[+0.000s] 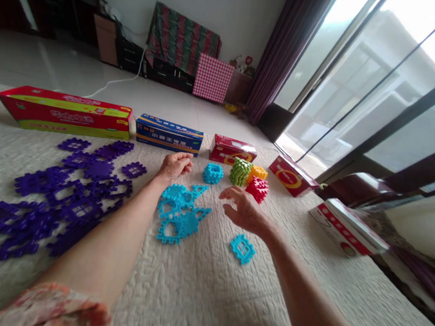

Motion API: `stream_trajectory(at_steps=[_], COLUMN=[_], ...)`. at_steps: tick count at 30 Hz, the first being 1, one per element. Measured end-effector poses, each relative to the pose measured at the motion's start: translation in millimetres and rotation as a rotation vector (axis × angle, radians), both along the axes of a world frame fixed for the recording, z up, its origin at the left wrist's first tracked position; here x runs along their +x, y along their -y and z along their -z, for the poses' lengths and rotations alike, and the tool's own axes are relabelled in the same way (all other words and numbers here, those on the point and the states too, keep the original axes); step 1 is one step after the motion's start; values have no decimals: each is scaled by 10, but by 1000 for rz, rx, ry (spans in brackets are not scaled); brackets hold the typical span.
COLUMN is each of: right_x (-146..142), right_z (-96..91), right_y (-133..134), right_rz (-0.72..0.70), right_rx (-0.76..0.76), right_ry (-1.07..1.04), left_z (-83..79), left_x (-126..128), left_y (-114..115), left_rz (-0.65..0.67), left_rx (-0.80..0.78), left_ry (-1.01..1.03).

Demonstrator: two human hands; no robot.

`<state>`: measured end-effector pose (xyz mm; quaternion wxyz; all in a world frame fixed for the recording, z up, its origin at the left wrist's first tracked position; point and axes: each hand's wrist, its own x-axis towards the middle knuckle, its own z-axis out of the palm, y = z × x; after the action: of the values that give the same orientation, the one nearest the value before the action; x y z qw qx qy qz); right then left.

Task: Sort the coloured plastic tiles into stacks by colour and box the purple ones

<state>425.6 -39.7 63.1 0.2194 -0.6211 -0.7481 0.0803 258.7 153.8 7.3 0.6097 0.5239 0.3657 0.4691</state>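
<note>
My left hand point(176, 166) has its fingers curled in, with no piece showing in it. It is just left of a small stack of light-blue interlocking plastic pieces point(212, 173). My right hand point(243, 208) is open, palm down, thumb apart from the fingers, holding nothing. Close beyond it are stacks of red pieces point(258, 189), green pieces point(240, 171) and yellow pieces point(257, 173). Between my forearms lies a loose group of light-blue pieces point(189, 223). A single light-blue window-shaped piece point(243, 248) lies flat below my right hand.
Many purple pieces point(31, 228) spread across the left of the cream quilted cover point(190, 302). Along its far side stand a long red-and-yellow box point(69, 115), a blue box point(168, 134) and two red boxes point(228, 150). A white-and-red box point(349, 228) sits at right.
</note>
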Motion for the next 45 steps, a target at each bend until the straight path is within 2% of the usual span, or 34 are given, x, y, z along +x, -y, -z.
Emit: stream_trajectory(at_steps=[4, 9, 12, 15, 18, 23, 27, 31, 35, 40, 45], right_x=[-93, -155, -198, -216, -191, -120, -28, 109, 179, 93, -1], right_z=[19, -140, -205, -213, -179, 1, 197, 346, 408, 366, 362], right_y=[340, 672, 782, 780, 613, 83, -180, -202, -182, -146, -90], right_rz=[45, 171, 207, 207, 181, 192, 150, 174, 311, 316, 357], right_rx=[-186, -380, -447, -468, -367, 8, 47, -14, 12, 112, 11], right_ry=[35, 159, 212, 218, 119, -260, -396, -466, -351, -89, 91], left_z=[3, -3, 8, 24, 24, 0, -17, -29, -27, 0, 35], left_x=[1, -5, -2, 0, -2, -6, -4, -2, 5, 5, 2], left_y=[9, 26, 21, 6, -3, 8, 18, 24, 27, 14, -6], left_rz=[0, 0, 0, 4, 5, 9, 6, 9, 0, 8, 14], left_rx=[13, 19, 18, 18, 10, 0, -11, -13, -5, 7, 15], left_ry=[-25, -33, -25, -23, -26, -15, -3, -13, -35, -42, -19])
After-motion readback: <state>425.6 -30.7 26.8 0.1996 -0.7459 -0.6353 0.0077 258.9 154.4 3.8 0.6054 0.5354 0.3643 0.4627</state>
